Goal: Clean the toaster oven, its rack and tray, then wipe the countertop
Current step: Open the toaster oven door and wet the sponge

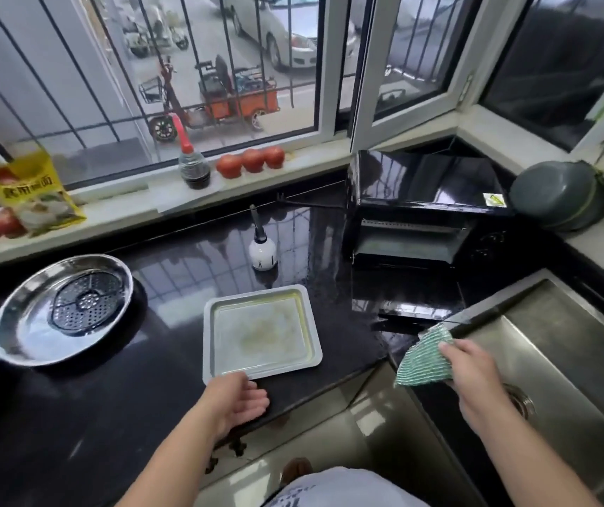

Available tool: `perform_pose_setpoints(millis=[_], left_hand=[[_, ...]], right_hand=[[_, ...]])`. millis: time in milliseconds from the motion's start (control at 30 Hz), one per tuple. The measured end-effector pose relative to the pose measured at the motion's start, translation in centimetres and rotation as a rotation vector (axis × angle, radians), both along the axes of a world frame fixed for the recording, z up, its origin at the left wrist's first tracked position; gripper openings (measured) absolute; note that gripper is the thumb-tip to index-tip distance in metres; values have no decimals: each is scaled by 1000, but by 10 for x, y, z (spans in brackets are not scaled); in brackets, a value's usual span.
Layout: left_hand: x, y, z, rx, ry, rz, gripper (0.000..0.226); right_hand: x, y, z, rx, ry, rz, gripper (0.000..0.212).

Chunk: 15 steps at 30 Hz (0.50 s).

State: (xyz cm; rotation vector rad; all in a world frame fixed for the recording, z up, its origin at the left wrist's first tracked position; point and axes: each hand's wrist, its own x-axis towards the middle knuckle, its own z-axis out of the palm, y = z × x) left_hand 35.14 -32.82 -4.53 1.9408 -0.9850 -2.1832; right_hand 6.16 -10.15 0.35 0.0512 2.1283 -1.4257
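Readable text: only the yellow packet point(38, 193) on the windowsill, red Chinese characters, too blurred to read fully. White spray bottle point(262, 247) has a small dark mark, illegible; sticker on the toaster oven point(426, 210) likewise.

Toaster oven – glossy black box at the back right of the black polished worktop point(117, 415), door dropped open, cavity showing. Tray point(261, 333) – shallow pale metal rectangle, rounded corners, yellowish residue inside – sits mid-worktop near the front edge.

Left hand point(236, 400) relaxed and open, palm up, holding nothing, just beside the tray's near corner. Right hand point(476, 375) grips a green-and-white mesh cloth point(425, 356) over the edge of the steel sink point(567, 360).

Around: round steel pan point(60, 309) with perforated insert at left, dark sauce bottle point(193, 166) and three tomatoes point(251, 161) on the sill, grey-green bowls point(563, 195) stacked right of the oven.
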Motion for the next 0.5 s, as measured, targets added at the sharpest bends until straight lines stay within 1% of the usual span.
perform_pose_setpoints(millis=[67, 133, 233, 300, 367, 500], left_hand=[[-9, -7, 16, -31, -16, -147, 25], [-33, -19, 33, -92, 5, -222, 23], [-100, -30, 57, -173, 154, -264, 22], [-154, -29, 66, -115, 294, -279, 20], [-209, -27, 62, -7, 410, -247, 22], [-313, -29, 37, 105, 504, -197, 36]], right_hand=[[0, -1, 1, -7, -15, -32, 9], [-2, 1, 5, -15, -20, -75, 9], [-12, 9, 16, -24, -16, -141, 7], [-24, 18, 23, -27, 23, -210, 9], [-34, 27, 27, 3, 63, -264, 8], [-52, 41, 29, 26, 105, -396, 9]])
